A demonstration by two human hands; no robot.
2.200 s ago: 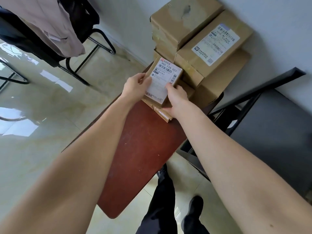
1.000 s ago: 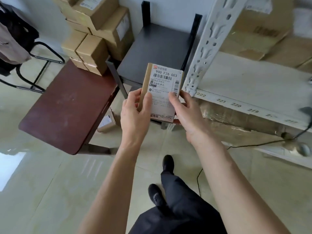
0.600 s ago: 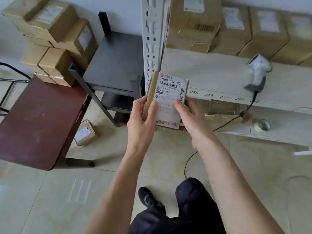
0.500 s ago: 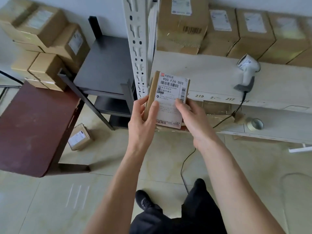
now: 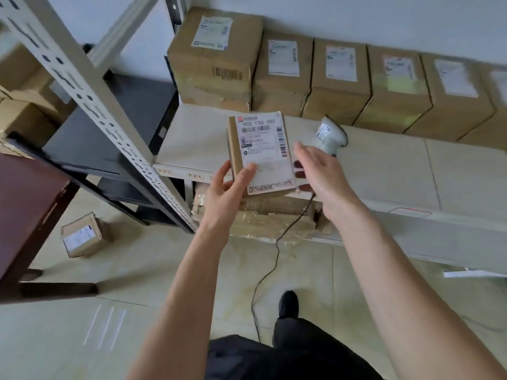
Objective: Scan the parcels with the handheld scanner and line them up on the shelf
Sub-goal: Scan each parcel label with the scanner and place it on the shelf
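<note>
Parcel [image 5: 260, 154]: flat brown carton with a white shipping label facing up, held in the air in front of the shelf [image 5: 384, 171] edge, gripped along its lower left side by the left hand [image 5: 227, 196], thumb on the label and fingers beneath. Right hand [image 5: 321, 174]: off the parcel, fingers straight and spread, holding nothing, just short of the handheld scanner [image 5: 330, 135]. Scanner: pale grey, lying on the shelf board just beyond those fingertips, its dark cable [image 5: 274, 253] hanging over the front edge to the floor. Row of cartons [image 5: 340, 86]: brown, labelled on top, side by side along the back of the shelf against the wall. Slotted upright [image 5: 90, 100]: pale metal, at the shelf's left end. Small carton [image 5: 82, 234]: on the tiled floor at left, beside a dark red table [image 5: 24, 204].
</note>
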